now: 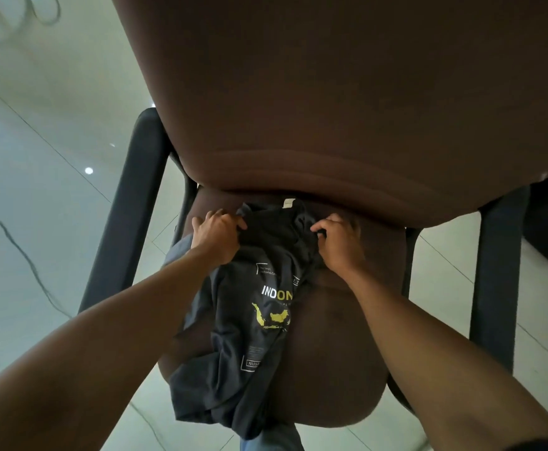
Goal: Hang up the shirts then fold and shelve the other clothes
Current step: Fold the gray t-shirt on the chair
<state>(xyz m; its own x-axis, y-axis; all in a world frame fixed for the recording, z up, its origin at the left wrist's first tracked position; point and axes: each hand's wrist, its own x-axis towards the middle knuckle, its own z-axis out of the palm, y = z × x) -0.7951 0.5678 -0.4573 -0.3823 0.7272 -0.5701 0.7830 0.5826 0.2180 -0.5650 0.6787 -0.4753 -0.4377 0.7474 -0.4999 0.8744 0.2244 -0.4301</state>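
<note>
Black shirt (pixel 233 353), "INDON" and "NUSA" print; left grip (pixel 217 232), right grip (pixel 337 242) both clamped on it

Looks like an office or work room, indoors; a big brown padded chair (pixel 331 109) w/ black arm rests (pixel 129 203) is the office kind; the floor (pixel 38 141) is pale shiny tiles w/ bright light spots (pixel 88 171) on them; thin grey cables (pixel 15 245) lie loose on it at left; can't tell for sure it's not a home.
</note>
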